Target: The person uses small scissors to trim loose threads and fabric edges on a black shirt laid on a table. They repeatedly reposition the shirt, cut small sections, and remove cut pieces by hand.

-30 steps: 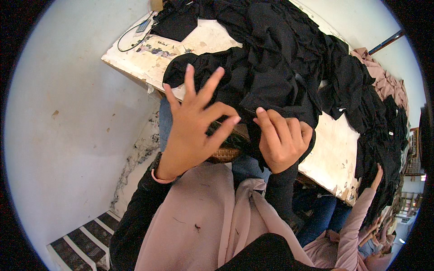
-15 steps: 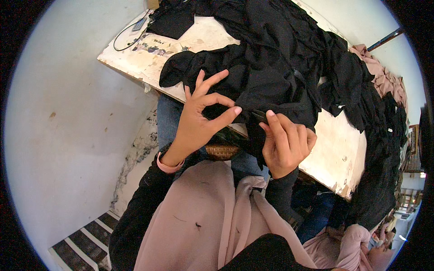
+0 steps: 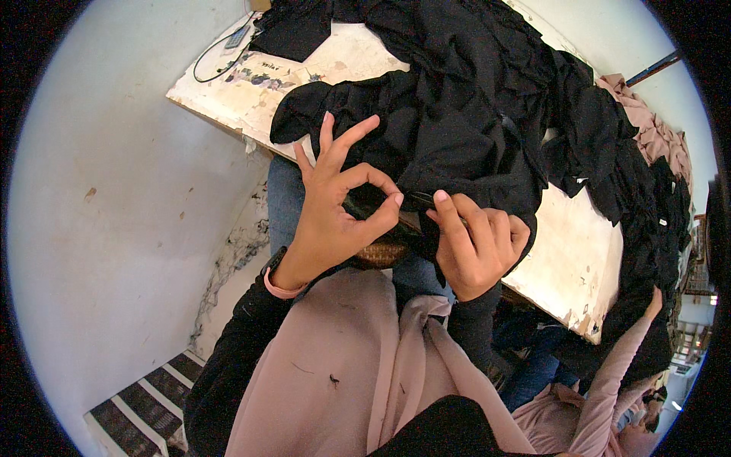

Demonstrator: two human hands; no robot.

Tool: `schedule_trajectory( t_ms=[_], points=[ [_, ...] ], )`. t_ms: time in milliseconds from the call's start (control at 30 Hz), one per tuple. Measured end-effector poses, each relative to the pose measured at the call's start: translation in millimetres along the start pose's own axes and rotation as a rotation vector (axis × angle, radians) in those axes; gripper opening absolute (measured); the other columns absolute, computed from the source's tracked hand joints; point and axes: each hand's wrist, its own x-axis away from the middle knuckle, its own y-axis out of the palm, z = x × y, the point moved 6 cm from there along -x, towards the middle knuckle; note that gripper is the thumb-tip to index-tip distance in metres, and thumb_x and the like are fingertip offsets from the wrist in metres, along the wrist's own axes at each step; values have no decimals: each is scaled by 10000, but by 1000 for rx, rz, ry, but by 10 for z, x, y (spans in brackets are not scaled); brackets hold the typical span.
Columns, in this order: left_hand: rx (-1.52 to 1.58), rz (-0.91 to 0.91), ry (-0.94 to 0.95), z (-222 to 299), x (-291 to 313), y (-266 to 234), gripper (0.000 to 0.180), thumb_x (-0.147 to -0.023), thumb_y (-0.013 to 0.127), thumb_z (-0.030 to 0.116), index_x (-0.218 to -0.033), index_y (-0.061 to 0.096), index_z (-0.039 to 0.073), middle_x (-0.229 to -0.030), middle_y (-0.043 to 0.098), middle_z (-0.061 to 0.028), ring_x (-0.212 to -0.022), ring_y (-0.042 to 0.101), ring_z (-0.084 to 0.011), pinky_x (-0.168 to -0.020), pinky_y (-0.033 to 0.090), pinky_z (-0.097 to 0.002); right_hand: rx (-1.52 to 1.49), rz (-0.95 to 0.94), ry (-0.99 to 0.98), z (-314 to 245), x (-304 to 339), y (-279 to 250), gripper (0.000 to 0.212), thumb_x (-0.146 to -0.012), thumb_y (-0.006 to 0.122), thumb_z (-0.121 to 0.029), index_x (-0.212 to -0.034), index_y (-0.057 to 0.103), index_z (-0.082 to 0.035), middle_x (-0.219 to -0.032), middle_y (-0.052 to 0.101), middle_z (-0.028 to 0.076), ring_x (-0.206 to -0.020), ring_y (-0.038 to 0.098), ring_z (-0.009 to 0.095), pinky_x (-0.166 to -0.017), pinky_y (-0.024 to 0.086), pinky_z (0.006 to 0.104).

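A large heap of black cloth [image 3: 457,145] lies over the table and hangs off its near edge. My left hand [image 3: 327,190] pinches thumb and forefinger at the edge of this cloth, with its other fingers spread. Any thread in the pinch is too fine to make out. My right hand [image 3: 480,244] is closed round small dark thread snips [image 3: 420,198], whose slim tips point left toward the left fingertips. Most of the snips are hidden in the hand. The tips lie against the black cloth, a short gap from the left hand.
The worn white table [image 3: 571,259] shows at the right and far left. A calculator-like device [image 3: 237,36] and a dark cable [image 3: 199,68] lie at its far left corner. Pink cloth [image 3: 647,129] is piled at the far right. Another person's sleeved arm [image 3: 620,354] reaches up at the lower right.
The snips' tips and my right hand have moved left, closer to my left fingertips. My left hand has shifted slightly down. The other person's arm has risen to the hanging black cloth.
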Motion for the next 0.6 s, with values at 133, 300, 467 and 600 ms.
schedule_trajectory(
  t_ms=[133,300,467,600],
  points=[
    [8,9,13,26,9,-3,82,-727,773,206,-757,707,168,-1524,437,-25,-1495,136,-479,-1105,-104,-718,32,-8,-28,-41,-10,28,363,-675,817,-201,-1031,770,-147,-890,709,-38,-680,552,125,-755,355,319],
    [83,153,67,72,-14,-135,147,-774,765,139,-896,683,125,-1432,535,-50,-1397,411,-384,-1166,149,-617,-35,-14,100,41,-42,-18,293,-753,792,-168,-1040,740,-139,-922,703,-27,-705,572,142,-739,373,320],
    [423,93,-114,13,-61,12,390,-836,748,44,-1161,533,24,-1078,702,-78,-982,649,-153,-928,476,-309,-351,42,470,259,-7,49,193,-808,772,-123,-987,704,-101,-903,687,38,-692,588,201,-683,397,338],
    [713,47,-192,1,-91,239,473,-854,739,28,-1233,458,10,-913,715,-52,-862,670,-113,-836,509,-276,-510,-51,489,159,38,238,156,-783,781,-77,-911,693,-87,-762,639,47,-599,557,196,-565,378,318]
  ],
)
